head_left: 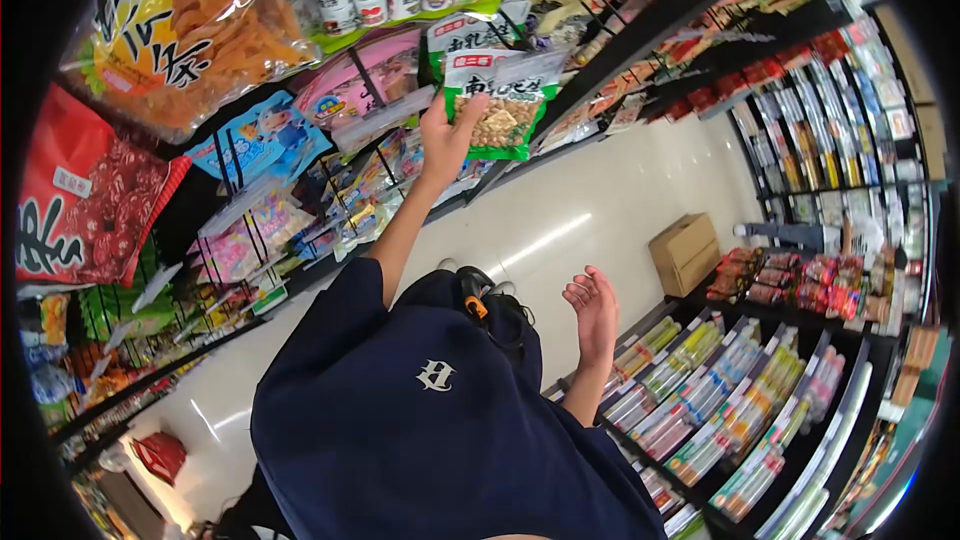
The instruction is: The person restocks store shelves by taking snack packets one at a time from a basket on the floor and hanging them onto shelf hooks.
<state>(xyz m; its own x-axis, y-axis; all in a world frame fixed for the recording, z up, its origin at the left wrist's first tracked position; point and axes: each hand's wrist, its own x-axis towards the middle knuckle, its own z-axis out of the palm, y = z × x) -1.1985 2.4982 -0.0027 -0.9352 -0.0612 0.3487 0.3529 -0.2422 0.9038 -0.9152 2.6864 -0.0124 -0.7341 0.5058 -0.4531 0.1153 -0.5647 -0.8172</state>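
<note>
A green and clear bag of nuts (500,118) with a red and white label is gripped by my left hand (452,135), the thumb across its front. The bag is upright, just in front of similar green bags (470,35) on the snack shelf. Low at my right side, my right hand (593,302) hangs in the air over the floor, fingers apart and slightly curled, holding nothing. A pink package (370,75) hangs on the rack to the left of my left hand.
Racks of bagged snacks, with a large bag of orange strips (215,30) and a red bag (85,185), line the left. A cardboard box (685,254) stands on the floor at right, near shelves of packaged rolls (730,400). A person (855,238) is partly visible at far right.
</note>
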